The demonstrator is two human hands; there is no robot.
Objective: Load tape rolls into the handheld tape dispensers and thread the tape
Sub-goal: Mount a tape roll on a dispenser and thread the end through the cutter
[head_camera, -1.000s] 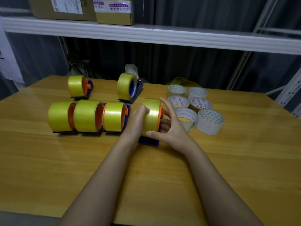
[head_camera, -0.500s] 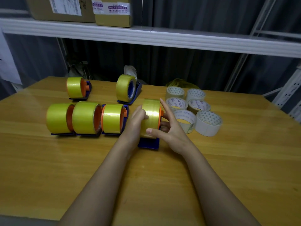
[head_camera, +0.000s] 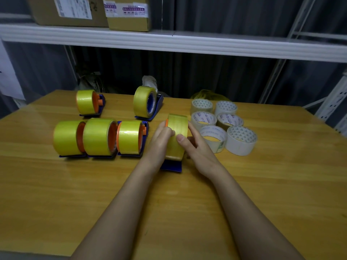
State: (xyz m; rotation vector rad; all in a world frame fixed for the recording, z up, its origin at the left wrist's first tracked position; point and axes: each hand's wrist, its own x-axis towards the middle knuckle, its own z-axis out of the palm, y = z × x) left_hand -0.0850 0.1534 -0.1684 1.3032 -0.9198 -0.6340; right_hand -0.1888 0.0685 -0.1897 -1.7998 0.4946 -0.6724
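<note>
A yellow tape roll (head_camera: 177,128) sits upright on a blue dispenser (head_camera: 171,166) with an orange hub, at the middle of the wooden table (head_camera: 281,184). My left hand (head_camera: 159,141) grips the roll's left side, fingers on its face. My right hand (head_camera: 199,149) holds its right side, with the thumb pressed on the yellow band. Three loaded dispensers (head_camera: 99,137) stand in a row to the left. Two more loaded dispensers (head_camera: 90,102) (head_camera: 146,102) stand behind them.
Several white-cored tape rolls (head_camera: 223,124) lie in a cluster right of my hands. A white shelf (head_camera: 169,42) with cardboard boxes (head_camera: 127,14) runs above the table's far edge. Metal racking (head_camera: 334,102) rises at the right.
The roll and dispenser have turned in my hands: the orange hub, earlier on the right side, now shows at the left. My right thumb has moved onto the tape's face.
</note>
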